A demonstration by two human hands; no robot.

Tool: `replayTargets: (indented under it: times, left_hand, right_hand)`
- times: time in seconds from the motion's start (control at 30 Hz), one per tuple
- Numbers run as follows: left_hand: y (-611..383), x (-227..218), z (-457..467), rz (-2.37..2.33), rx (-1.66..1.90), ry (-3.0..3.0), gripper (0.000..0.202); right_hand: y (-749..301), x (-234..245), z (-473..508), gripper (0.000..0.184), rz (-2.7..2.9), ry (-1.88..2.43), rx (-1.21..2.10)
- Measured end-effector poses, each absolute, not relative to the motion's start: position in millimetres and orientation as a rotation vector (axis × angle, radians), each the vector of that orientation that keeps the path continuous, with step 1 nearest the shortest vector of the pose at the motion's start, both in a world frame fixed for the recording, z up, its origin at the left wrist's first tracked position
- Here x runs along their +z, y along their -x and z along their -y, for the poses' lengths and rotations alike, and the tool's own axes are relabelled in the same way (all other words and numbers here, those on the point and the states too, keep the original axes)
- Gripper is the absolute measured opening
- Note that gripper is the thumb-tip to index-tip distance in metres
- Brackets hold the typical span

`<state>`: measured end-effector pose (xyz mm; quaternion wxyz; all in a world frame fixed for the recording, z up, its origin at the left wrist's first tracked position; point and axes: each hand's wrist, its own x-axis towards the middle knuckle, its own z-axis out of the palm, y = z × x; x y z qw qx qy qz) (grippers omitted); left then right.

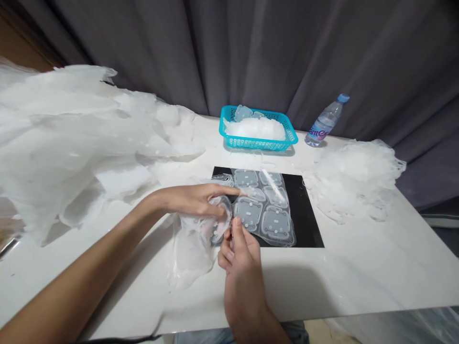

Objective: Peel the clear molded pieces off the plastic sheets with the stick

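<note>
A translucent, rubbery-looking sheet [247, 212] with several rounded-square shapes lies partly on a black mat [306, 210]. Its left part is folded and crumpled, hanging past the mat onto the table. Over that fold reaches my left hand [204, 199], fingers apart, the index finger stretched across the shapes and another finger pressing into the crumpled film. Below it, my right hand [242, 258] pinches the near edge of the sheet between thumb and fingers. The exact spot of the pinch is partly hidden by the fingers.
A large heap of whitish film [75, 124] covers the table's left side. A turquoise basket [258, 143] with pale pieces stands at the back, beside a water bottle [326, 122]. Another film pile [358, 177] lies at right. A grey curtain [244, 52] hangs behind the white table [362, 267].
</note>
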<state>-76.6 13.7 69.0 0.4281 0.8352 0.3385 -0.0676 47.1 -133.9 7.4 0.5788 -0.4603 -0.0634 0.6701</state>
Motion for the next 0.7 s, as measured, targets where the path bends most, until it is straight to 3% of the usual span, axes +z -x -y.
replayTargets:
  times: [0.47,0.6,0.7]
  left_hand:
    - [82.9,79.0,-12.4,-0.763,-0.159,-2.056,0.073]
    - [91.9,88.3,-14.4,-0.774,-0.161,-2.061,0.068]
    - [97.9,92.4,-17.0,-0.758,-0.129,-2.093,0.051]
  right_hand:
    - [-51.8,13.5,132.7,0.058,0.136,1.085,1.548]
    - [-51.9,9.7,161.4,0.074,0.115,1.184,1.627]
    - [-65.3,7.0,188.6,0.084,0.235,1.326,1.596]
